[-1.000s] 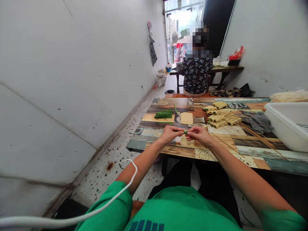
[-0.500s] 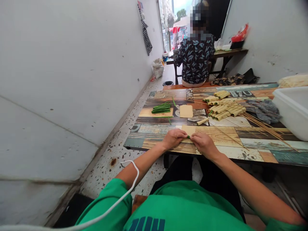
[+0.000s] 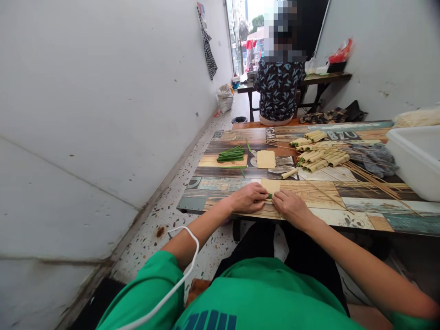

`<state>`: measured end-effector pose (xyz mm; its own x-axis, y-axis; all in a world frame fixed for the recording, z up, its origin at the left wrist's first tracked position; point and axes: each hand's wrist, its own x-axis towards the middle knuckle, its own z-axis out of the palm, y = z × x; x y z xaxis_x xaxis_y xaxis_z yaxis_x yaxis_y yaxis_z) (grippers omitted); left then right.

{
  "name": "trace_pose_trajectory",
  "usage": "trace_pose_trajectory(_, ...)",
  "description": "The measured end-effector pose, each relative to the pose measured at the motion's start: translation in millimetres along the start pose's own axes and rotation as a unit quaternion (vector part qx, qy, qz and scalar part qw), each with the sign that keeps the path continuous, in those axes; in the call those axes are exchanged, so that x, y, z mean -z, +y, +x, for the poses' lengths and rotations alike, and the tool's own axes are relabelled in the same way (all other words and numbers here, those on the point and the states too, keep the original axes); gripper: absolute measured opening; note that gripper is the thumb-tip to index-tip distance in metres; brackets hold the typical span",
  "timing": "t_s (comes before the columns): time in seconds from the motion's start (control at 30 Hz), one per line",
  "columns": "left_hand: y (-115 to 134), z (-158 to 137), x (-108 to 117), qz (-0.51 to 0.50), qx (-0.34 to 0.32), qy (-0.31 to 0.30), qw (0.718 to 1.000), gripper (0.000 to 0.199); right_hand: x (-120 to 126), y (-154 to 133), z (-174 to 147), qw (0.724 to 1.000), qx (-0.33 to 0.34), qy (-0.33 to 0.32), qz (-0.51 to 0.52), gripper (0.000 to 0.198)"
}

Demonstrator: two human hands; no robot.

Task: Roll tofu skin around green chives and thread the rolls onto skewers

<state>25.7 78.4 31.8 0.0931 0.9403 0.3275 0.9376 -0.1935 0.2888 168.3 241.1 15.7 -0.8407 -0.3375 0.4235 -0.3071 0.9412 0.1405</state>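
Hands now down on the table edge, pressing a green stem onto a tan sheet.

Both hands dropped from mid-air a second ago to the near edge of the patchwork-print wooden table (image 3: 357,215); in the last half second they barely shift. Left hand (image 3: 248,198) and right hand (image 3: 292,207) are closed fingertip to fingertip on the short green stem piece (image 3: 269,195), which lies at the near edge of the flat tan square sheet (image 3: 271,184). Reads as rolling starting: stem placed, wrap not yet turned. Most of the stem is hidden under fingers; can't tell if the sheet edge is lifted. At 12 o'clock, a second tan sheet (image 3: 266,158); at 11, a bundle of green stems (image 3: 230,155); at 1, a pile of rolled tan wraps (image 3: 318,153) and thin bamboo skewers (image 3: 374,181). White plastic tub (image 3: 417,156) at 2 is cut off by the frame. Far back, a seated person in a patterned shirt (image 3: 279,89).
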Motion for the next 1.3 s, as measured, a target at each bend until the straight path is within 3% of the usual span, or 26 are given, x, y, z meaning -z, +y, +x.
trace_pose_trajectory(0.2,-7.7,0.2,-14.8,0.0,0.003,0.052,0.999,0.031,-0.3,0.9,-2.3,1.0,-0.019,0.017,0.013,0.027)
trace_pose_trajectory(0.33,-3.8,-0.7,-18.5,-0.012,0.041,0.077,0.996,0.03,-1.8,6.1,-2.8,0.991,-0.071,0.022,0.108,0.027)
trace_pose_trajectory(0.47,4.3,-1.9,-19.6,-0.011,0.064,0.092,0.994,0.028,-2.6,12.4,-1.4,0.965,-0.151,0.044,0.21,0.022)
trace_pose_trajectory(0.7,5.9,-4.8,-31.3,0.041,0.119,0.127,0.984,0.024,-1.8,20.2,1.0,0.941,-0.204,0.015,0.27,0.018)
trace_pose_trajectory(0.83,4.8,-1.8,-29.7,0.02,0.16,0.11,0.981,0.019,-1.7,23.5,1.3,0.936,-0.214,-0.009,0.28,0.019)
trace_pose_trajectory(0.93,5.9,3.6,-22.8,-0.018,0.188,0.087,0.978,0.013,-1.4,22.2,0.7,0.941,-0.205,-0.014,0.27,0.021)
trace_pose_trajectory(1.0,7.0,7.5,-18.0,-0.04,0.211,0.072,0.974,0.011,-0.1,17.7,-0.1,0.955,-0.186,0.017,0.229,0.021)
trace_pose_trajectory(1.13,7.5,13.8,-11.0,-0.075,0.242,0.048,0.966,0.008,4.1,2.8,-2.0,0.989,-0.094,0.078,0.085,0.024)
trace_pose_trajectory(1.3,5.2,18.4,-5.0,-0.105,0.271,0.016,0.957,0.008,0.6,-5.3,-2.8,0.996,-0.013,0.086,-0.007,0.023)
